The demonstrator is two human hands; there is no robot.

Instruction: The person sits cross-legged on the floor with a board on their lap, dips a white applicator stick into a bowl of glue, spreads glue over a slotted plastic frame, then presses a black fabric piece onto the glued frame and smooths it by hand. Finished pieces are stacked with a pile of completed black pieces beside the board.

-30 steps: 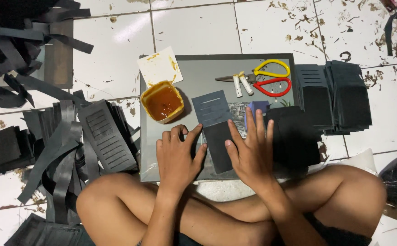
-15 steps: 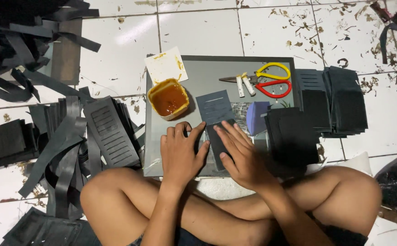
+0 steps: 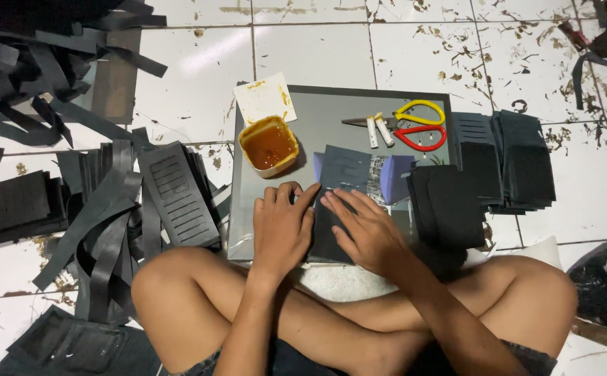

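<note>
On a grey work board (image 3: 331, 115) laid over a white tiled floor (image 3: 317, 52), a person seated cross-legged presses both hands flat on a dark rectangular panel (image 3: 340, 182) near the board's front edge. The left hand (image 3: 282, 230) lies palm down with its fingers together, fingertips at the panel's left side; the right hand (image 3: 365, 231) lies beside it, fingers spread and angled toward the left, the two index fingers almost touching. Neither hand pinches or lifts anything. The panel reaches from under the palms toward the board's middle, where its upper part overlaps a bluish piece (image 3: 394, 177). Just left of that, near the board's left edge, stands an open yellow tub of amber glue (image 3: 269, 146), and a glue-smeared white paper square (image 3: 264, 98) rests at the far left corner. Toward the far right corner lie scissors with one yellow and one red handle (image 3: 415, 125), two small white sticks (image 3: 379, 131) touching the blades. A stack of black cut pieces (image 3: 450, 205) sits on the board's right edge, with more black stacks (image 3: 512, 160) on the tiles beyond it. Left of the board, a slotted black panel (image 3: 177, 195) lies among loose black strips (image 3: 101, 230).
</note>
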